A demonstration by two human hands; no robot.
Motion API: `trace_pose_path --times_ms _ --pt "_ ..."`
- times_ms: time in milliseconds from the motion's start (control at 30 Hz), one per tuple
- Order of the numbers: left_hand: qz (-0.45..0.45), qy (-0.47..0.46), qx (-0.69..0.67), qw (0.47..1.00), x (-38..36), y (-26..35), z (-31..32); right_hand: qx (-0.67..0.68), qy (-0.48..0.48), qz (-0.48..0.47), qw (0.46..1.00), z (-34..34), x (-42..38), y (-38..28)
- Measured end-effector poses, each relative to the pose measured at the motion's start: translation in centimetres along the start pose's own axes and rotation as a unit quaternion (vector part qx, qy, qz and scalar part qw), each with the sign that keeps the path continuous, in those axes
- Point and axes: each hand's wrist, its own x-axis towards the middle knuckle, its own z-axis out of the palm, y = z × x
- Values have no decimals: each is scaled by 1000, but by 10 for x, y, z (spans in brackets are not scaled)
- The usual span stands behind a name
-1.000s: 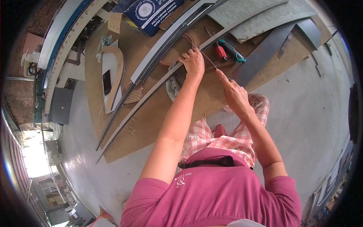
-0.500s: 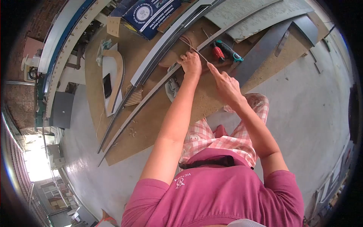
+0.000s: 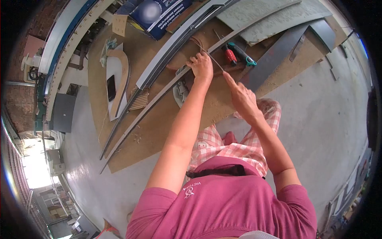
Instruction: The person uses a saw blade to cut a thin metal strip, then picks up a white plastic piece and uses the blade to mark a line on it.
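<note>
Strip — across brown board — grey floor beyond

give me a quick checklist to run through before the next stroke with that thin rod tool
1. Left hand on the long narrow strip: ok.
2. Right hand gripping the thin rod tool, index finger along it: ok.
3. Left fingers well away from the tool: not ok, it crosses right beside them.
4. Tool bearing on the right spot of the strip: cannot tell, the contact is too small to see.
5. Red-handled tool and teal-handled tool apart from the right hand: ok, they lie beyond it.
6. Strip clamped: cannot tell, no clamp shows.
</note>
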Motion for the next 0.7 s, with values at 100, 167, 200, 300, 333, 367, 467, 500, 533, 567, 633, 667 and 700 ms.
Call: trace_pose_path --times_ms 100,167,200,300,333,367,467,500,533,567,633,667,700 --pt "23 -31 39 999 1 -4 3 5 28 -12 1000 9 11 0" --pt "15 -33 21 999 1 -3 1 2 60 -39 997 9 14 0" --pt "5 -39 3 999 2 -3 -1 5 38 -23 999 7 8 -1" --pt "1 5 27 1000 0 0 0 2 4 0 1000 4 -1 -1" --pt "2 1 29 1000 -1 -1 1 2 -3 11 1000 6 -4 -1" --pt "11 -26 25 999 0 -3 1 6 -5 16 1000 8 -2 -2" --pt "16 -42 25 999 2 -4 4 26 30 -16 999 8 14 -5" --pt "12 -37 26 999 2 -4 2 23 22 -6 999 10 14 -5" --pt "10 -33 24 999 3 -3 0 19 13 4 1000 10 13 -5" --pt "1 -11 19 1000 2 -1 0 15 14 1 1000 8 9 -2" --pt "-11 4 14 1000 1 1 0 -9 -30 24 999 4 -5 0" --pt "-3 -3 14 1000 2 1 1 -7 -34 26 999 3 -4 0" --pt "7 -10 16 1000 1 0 4 -1 -15 14 1000 4 2 -1"
